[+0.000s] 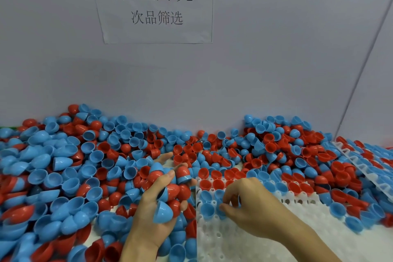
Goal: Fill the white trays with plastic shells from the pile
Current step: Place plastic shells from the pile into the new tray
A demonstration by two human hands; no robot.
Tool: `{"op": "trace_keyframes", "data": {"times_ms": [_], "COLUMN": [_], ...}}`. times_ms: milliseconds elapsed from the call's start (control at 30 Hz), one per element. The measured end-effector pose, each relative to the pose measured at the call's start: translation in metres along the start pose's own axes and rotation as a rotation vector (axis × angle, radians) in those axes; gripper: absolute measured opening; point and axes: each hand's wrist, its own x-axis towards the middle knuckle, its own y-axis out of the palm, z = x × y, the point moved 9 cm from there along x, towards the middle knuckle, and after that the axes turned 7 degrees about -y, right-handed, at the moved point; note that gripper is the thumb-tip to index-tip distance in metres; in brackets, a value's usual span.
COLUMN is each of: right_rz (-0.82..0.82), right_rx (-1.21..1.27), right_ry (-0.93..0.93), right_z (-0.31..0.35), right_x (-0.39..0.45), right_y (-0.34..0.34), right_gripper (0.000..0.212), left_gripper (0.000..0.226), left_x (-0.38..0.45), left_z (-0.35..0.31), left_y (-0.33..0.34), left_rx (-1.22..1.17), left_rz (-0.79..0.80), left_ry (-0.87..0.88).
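Observation:
A big pile of red and blue plastic shells (pixel 89 161) covers the table in front of the wall. A white tray (pixel 244 238) with round holes lies at the bottom centre-right, with red shells (pixel 217 183) in its far rows and blue shells (pixel 207 208) in the rows below them. My left hand (pixel 153 215) cups a handful of red and blue shells (pixel 168 193) just left of the tray. My right hand (pixel 251 202) is over the tray, its fingertips pinching a blue shell (pixel 221 211) at a hole.
A second white tray (pixel 361 168) lies slanted at the right, half buried in shells. A grey wall with a paper sign (pixel 154 4) stands right behind the pile. Loose shells crowd the tray's left and right edges.

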Motion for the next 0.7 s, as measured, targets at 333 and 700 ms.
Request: {"op": "trace_keyframes", "data": {"times_ms": [333, 700], "right_rz": [0.292, -0.111], "right_rx": [-0.036, 0.343], "right_ry": [0.016, -0.301], "right_z": [0.009, 0.116], "right_x": [-0.022, 0.047], "right_y": [-0.028, -0.113], "right_gripper": [0.017, 0.045], "left_gripper": [0.028, 0.059], "left_x": [-0.003, -0.001], "left_z": [-0.003, 0.004], "left_y": [0.002, -0.013], "left_rx": [0.0, 0.137], "left_rz": [0.019, 0.045], "left_ry": [0.016, 0.041]}}
